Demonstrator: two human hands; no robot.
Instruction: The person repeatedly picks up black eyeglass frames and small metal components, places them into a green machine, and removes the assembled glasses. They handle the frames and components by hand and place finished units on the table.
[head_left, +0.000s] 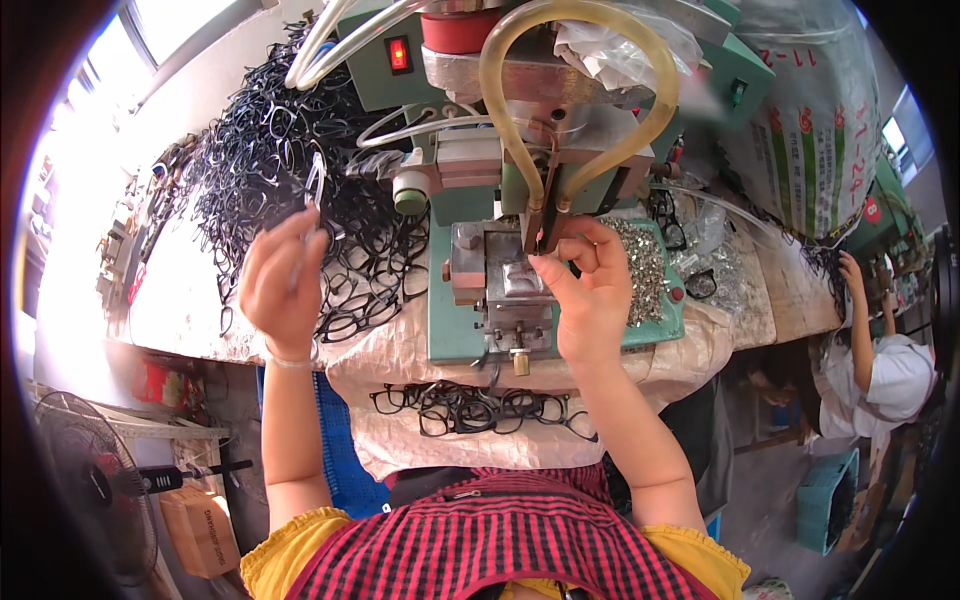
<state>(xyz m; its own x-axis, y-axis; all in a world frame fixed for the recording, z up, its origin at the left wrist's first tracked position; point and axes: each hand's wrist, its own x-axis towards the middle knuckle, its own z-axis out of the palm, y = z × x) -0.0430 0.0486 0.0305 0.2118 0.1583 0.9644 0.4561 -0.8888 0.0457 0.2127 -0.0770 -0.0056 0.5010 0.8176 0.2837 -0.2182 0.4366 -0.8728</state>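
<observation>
My left hand (283, 278) is raised at the near edge of a large heap of dark eyeglass frames (270, 150). Its fingers are smeared by motion, and a pale glinting strip (318, 182) shows just above their tips; whether they hold it I cannot tell. At the green bench machine (445, 320), my right hand (590, 285) has thumb and forefinger pinched together beside the upright metal jaws (541, 215). What lies in that pinch is too small to make out. Below it is the machine's metal fixture block (522, 280). Beside my right hand lie many small metal parts (645, 275).
Several black eyeglass frames (480, 408) lie on brown paper (400, 450) near my lap. A yellowish hose (665, 90) loops over the machine. A large printed sack (815, 130) stands at right, a fan (95, 480) at lower left. Another person (880, 385) works at far right.
</observation>
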